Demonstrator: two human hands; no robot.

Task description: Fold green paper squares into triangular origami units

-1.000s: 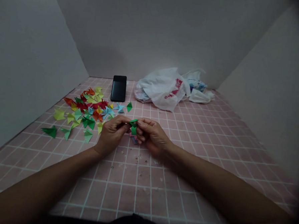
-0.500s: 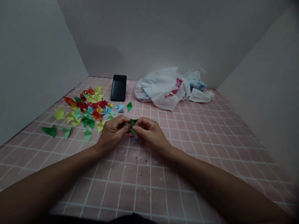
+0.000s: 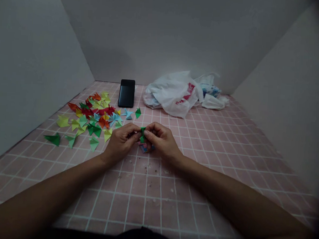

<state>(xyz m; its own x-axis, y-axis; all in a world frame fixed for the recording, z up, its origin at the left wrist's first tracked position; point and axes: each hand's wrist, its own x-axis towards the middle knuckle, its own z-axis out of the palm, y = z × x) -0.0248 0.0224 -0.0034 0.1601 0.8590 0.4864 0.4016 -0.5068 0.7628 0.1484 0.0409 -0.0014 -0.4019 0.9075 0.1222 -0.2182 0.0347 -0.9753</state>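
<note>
Between my hands a small green folded paper piece point(image 3: 142, 134) stands upright, pinched by the fingertips of my left hand point(image 3: 122, 140) and my right hand point(image 3: 160, 139). Just below them, a small pink and blue folded paper piece point(image 3: 145, 148) lies on the mat, partly hidden by my fingers. To the left spreads a loose heap of folded paper triangles point(image 3: 91, 116) in red, yellow, green, blue and orange. My left hand is the nearer one to that heap.
A pink mat with a white grid point(image 3: 200, 164) covers the surface, with paper specks near my hands. A black smartphone point(image 3: 126, 93) lies at the back, beside a crumpled white plastic bag point(image 3: 174, 95). Pale walls point(image 3: 37, 56) rise at the sides and back.
My hands have come closer together around the green paper piece, and my right fingers now cover more of it. The pink and blue piece shows slightly more to the right.
</note>
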